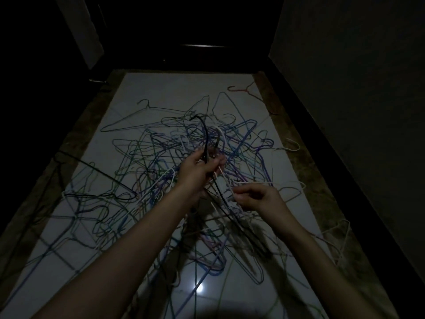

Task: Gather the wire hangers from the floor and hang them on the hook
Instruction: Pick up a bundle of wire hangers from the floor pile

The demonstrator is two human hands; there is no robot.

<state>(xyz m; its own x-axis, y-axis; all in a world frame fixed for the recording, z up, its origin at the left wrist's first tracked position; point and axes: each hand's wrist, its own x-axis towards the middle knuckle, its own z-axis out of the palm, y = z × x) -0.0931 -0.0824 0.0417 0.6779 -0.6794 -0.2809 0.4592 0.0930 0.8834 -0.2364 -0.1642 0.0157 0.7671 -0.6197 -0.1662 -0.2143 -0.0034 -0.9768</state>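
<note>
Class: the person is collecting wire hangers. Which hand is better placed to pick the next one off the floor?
The right hand: it pinches only a thin white wire, while the left hand has its grip full of gathered hangers.

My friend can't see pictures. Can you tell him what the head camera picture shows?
In a dim room, a person's left hand holds up a small bunch of wire hangers, black and white, by their necks. The right hand pinches a white wire just below it. Under both arms, a big tangled pile of colored hangers covers the pale tiled floor.
</note>
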